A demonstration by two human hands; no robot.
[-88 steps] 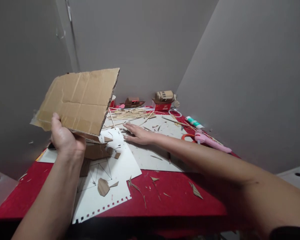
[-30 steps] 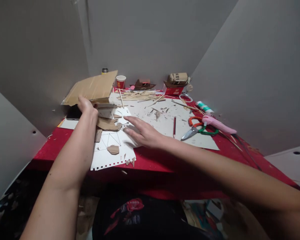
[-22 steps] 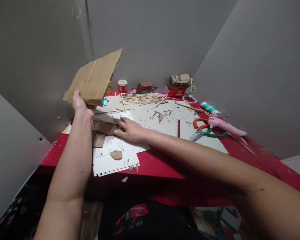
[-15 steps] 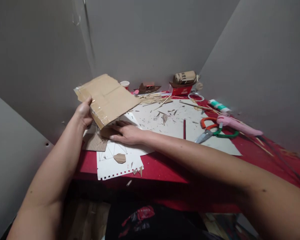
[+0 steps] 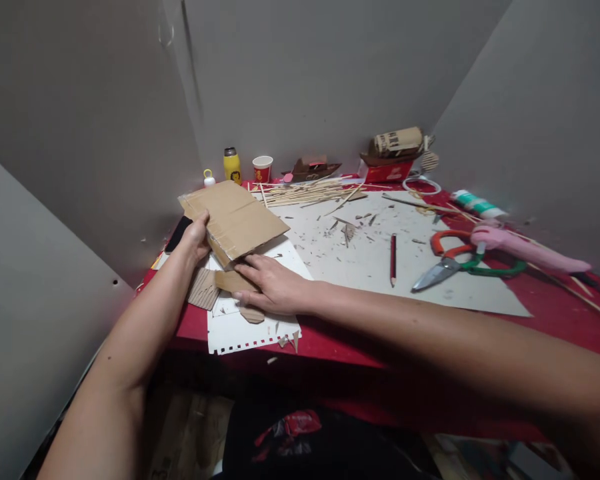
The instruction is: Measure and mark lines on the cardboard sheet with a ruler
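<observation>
My left hand (image 5: 197, 237) grips the left edge of a flat tan cardboard sheet (image 5: 237, 220), its thumb on top. Clear tape shows along the sheet's near edge, and the sheet is held tilted above the papers. Under its near corner, my right hand (image 5: 275, 283) has its thumb and fingers around a small brown cardboard strip (image 5: 227, 281). Some right fingertips are hidden below the sheet. A corrugated cardboard piece (image 5: 203, 291) and a small cut cardboard scrap (image 5: 253, 315) lie beside it, the scrap on a torn-edged notebook page (image 5: 240, 339) with pencil lines.
Scissors (image 5: 443, 270), a pink glue gun (image 5: 525, 247) and a pencil (image 5: 393, 260) lie to the right. Thin sticks (image 5: 305, 192), a paper cup (image 5: 263, 170), a yellow bottle (image 5: 232, 165) and cardboard boat models (image 5: 313, 170) stand along the back. Scraps litter the white sheet (image 5: 345, 267).
The cardboard sheet in my left hand has come lower and flatter. My right hand has drawn the small strip a little nearer to me. The view has shifted left, showing the yellow bottle.
</observation>
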